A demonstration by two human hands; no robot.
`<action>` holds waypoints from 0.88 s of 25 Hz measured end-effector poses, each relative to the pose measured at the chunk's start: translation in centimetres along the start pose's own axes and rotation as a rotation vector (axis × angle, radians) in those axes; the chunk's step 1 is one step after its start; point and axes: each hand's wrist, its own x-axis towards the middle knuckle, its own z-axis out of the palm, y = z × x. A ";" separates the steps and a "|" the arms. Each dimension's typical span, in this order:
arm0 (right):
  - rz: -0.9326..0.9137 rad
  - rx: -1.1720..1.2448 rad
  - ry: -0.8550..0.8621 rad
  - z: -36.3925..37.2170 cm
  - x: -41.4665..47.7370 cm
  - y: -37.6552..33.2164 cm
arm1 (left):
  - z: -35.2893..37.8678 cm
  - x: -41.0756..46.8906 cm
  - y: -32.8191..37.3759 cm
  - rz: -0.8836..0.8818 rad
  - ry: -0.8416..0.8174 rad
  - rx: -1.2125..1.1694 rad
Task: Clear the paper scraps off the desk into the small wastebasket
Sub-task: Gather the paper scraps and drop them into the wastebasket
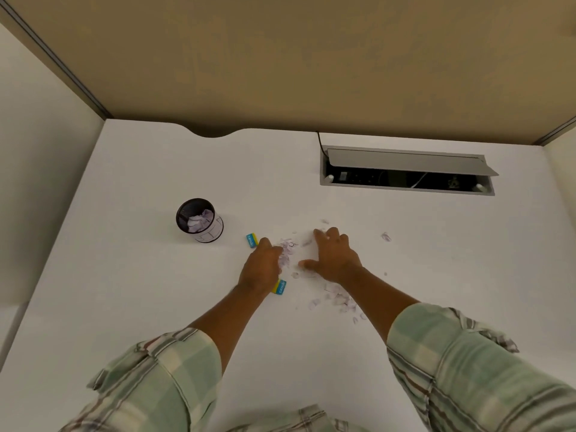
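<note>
Small pale paper scraps (288, 249) lie scattered on the white desk (140, 291), mostly between my two hands. More scraps (338, 299) trail under my right forearm, and a lone scrap (386, 236) lies further right. My left hand (261, 268) rests on its edge, cupped against the left side of the pile. My right hand (332, 255) lies flat, fingers spread, on the pile's right side. A small black mesh wastebasket (199, 219) with crumpled paper inside stands to the left of the hands.
Two small blue-and-yellow blocks lie by my left hand, one (252, 240) beyond it and one (279, 287) under the wrist. An open cable tray (405, 171) is sunk into the desk at the back right. Partition walls enclose the desk.
</note>
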 end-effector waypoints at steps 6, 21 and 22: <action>-0.199 -0.208 0.105 3.4 -1.8 -2.5 | 0.3 0.5 0.1 -0.004 0.036 -0.003; 0.166 1.292 0.077 -2.0 -3.5 -5.1 | -5.2 -4.5 -1.7 -0.298 0.395 -0.878; 0.128 1.299 0.074 -2.6 -3.4 -6.5 | -6.3 -4.9 -2.2 -0.299 0.437 -0.897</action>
